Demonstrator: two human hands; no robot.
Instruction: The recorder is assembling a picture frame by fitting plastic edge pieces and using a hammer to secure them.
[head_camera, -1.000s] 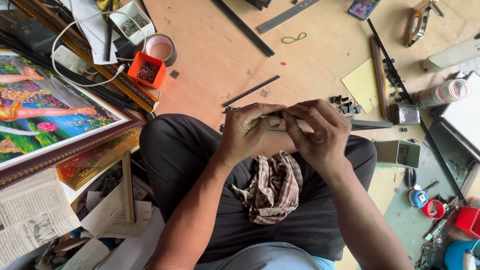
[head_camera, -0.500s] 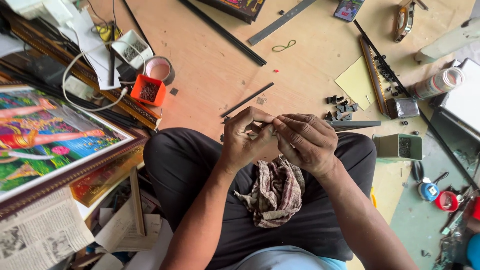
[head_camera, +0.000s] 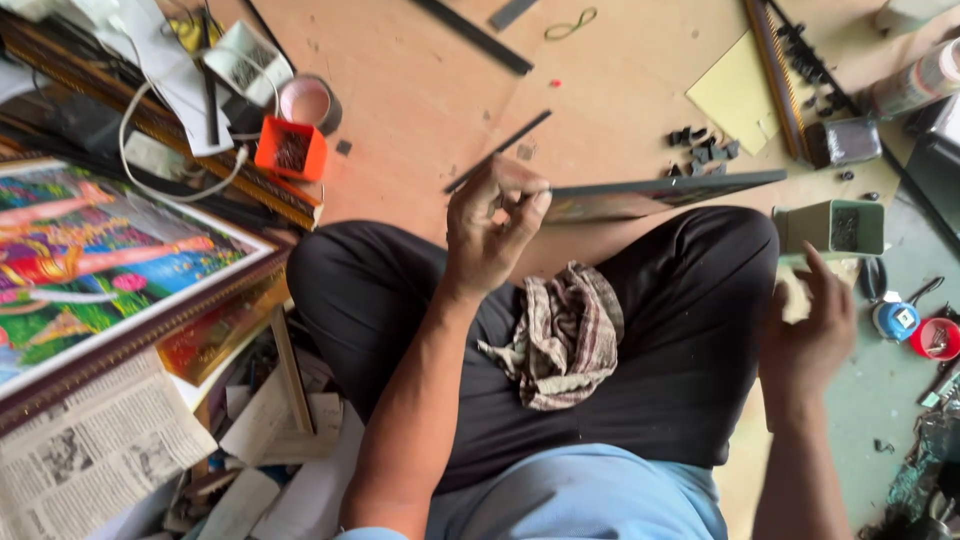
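Flat panel at upper centre of the frame, held level over the lap, its left end pinched in the closed fingers of the left hand. Checked cloth lying on the dark trousers below. Right hand at the right edge, fingers spread and holding nothing, just below a green tin.

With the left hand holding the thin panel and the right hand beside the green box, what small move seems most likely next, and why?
Probably the right hand dips into the small green box. Its fingers are open and empty just below the box, which holds small dark pieces, while the left hand pinches the end of the thin flat panel above the lap.
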